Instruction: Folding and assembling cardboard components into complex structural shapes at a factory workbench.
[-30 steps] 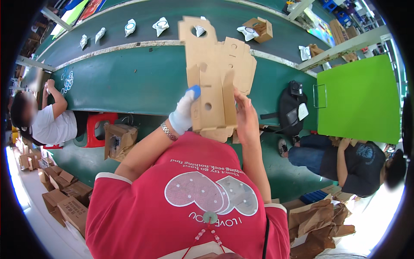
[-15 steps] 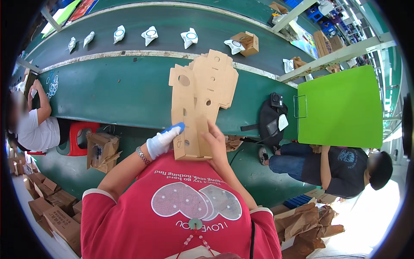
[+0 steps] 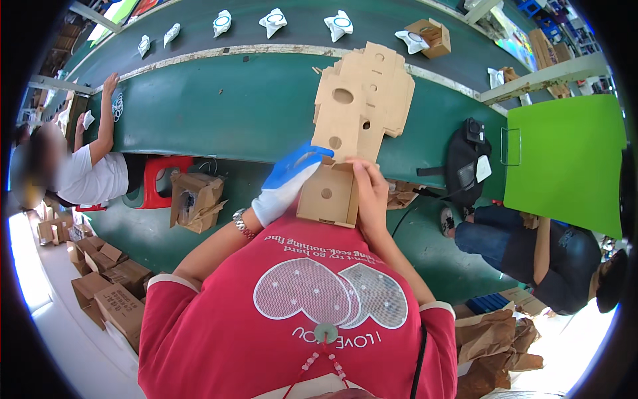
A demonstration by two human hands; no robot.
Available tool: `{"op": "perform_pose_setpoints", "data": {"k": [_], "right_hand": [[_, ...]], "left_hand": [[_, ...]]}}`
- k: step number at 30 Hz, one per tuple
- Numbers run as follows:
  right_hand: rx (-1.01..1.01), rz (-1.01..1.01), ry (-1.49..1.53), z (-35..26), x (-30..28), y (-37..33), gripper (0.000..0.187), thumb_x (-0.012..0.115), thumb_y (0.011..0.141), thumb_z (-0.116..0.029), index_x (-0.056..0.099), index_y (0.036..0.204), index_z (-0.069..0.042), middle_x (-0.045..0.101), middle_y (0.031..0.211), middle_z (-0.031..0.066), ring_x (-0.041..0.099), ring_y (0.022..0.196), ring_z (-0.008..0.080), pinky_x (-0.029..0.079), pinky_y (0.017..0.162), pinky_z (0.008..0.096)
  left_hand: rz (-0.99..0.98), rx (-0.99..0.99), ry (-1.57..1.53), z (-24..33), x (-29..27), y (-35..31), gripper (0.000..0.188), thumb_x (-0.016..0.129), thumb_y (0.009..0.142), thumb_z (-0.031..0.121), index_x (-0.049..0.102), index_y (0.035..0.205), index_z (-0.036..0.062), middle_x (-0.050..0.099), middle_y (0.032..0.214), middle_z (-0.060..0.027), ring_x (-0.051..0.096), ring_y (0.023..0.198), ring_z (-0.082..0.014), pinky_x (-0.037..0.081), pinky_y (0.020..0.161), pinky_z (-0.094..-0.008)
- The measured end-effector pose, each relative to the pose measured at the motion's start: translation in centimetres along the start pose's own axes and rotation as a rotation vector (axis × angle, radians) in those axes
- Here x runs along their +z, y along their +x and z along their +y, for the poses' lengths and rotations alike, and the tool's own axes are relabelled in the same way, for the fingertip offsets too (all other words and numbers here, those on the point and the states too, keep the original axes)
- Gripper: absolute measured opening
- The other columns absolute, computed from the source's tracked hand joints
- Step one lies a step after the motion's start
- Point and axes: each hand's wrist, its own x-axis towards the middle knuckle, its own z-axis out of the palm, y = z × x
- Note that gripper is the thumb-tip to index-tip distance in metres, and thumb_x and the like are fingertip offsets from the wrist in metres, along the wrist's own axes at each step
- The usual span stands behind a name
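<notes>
A partly folded brown cardboard box (image 3: pixel 323 205) stands close against my front, with a round hole in its near panel. My left hand (image 3: pixel 287 185), in a white and blue glove, grips its left side, fingers over the upper corner. On the right side my bare right hand (image 3: pixel 369 193) is closed on the edge, fingertips at the top fold. Directly beyond the box, a long cardboard panel with an oval hole (image 3: pixel 344 114) reaches away over a stack of flat die-cut box blanks (image 3: pixel 392 83) on the green table (image 3: pixel 219 123).
White-wrapped items (image 3: pixel 273 23) lie along the dark belt behind the table, near an open carton (image 3: pixel 435 40). A black bag (image 3: pixel 460 156) and a green board (image 3: pixel 565 159) are at the right. Co-workers sit at both sides. Cartons (image 3: pixel 119 306) fill the floor at lower left.
The long blank's near part has been folded up into a box shape. My left hand has moved up to its top corner, and my right hand stays on its right side. The view has shifted left.
</notes>
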Motion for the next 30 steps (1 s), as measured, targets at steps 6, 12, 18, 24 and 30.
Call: {"op": "perform_pose_setpoints", "data": {"k": [6,12,18,24,30], "right_hand": [[0.214,0.139,0.415,-1.2,1.6,2.9,0.030,0.063,0.095,-0.010,0.051,0.120,-0.003,0.062,0.107,0.0077,0.056,0.093,0.0088,0.045,0.079,0.0225],[0.116,0.010,0.291,1.7,-0.6,1.0,0.029,0.063,0.095,-0.008,0.052,0.121,0.000,0.061,0.101,0.0028,0.057,0.093,0.0092,0.047,0.081,0.0242],[0.198,-0.220,0.397,2.3,-4.4,-0.3,0.037,0.049,0.103,-0.039,0.061,0.108,-0.004,0.060,0.111,0.0017,0.055,0.111,0.0122,0.048,0.091,0.0350],[0.341,-0.402,0.037,-2.0,-5.5,3.8,0.027,0.059,0.099,-0.028,0.059,0.102,-0.002,0.064,0.117,0.0087,0.058,0.107,0.0147,0.049,0.091,0.0335],[0.230,-0.575,-0.375,-3.7,-4.8,5.0,0.048,0.075,0.086,-0.038,0.066,0.114,0.000,0.066,0.110,0.0093,0.059,0.103,0.0122,0.047,0.090,0.0286]], "left_hand": [[0.268,0.091,-0.261,-2.3,1.3,3.5,0.038,0.058,0.098,0.011,0.052,0.136,0.0037,0.057,0.133,-0.0067,0.049,0.127,-0.0151,0.039,0.106,-0.0288],[0.178,-0.052,-0.225,-2.8,1.7,1.0,0.054,0.062,0.096,0.009,0.041,0.144,0.0020,0.055,0.135,-0.0102,0.052,0.124,-0.0176,0.044,0.103,-0.0310],[-0.278,-0.213,-0.154,-7.0,-3.7,0.6,0.051,0.028,0.108,0.035,0.033,0.148,0.0025,0.033,0.155,-0.0151,0.040,0.140,-0.0277,0.038,0.111,-0.0418],[-0.346,-0.465,-0.143,1.8,-2.8,4.1,0.054,0.057,0.098,0.041,0.050,0.140,0.0065,0.061,0.126,-0.0111,0.061,0.112,-0.0188,0.052,0.091,-0.0319],[-0.428,-0.398,0.154,1.9,-1.9,5.2,0.053,0.071,0.087,0.027,0.056,0.136,0.0101,0.064,0.115,-0.0057,0.060,0.100,-0.0112,0.051,0.080,-0.0283]]}}
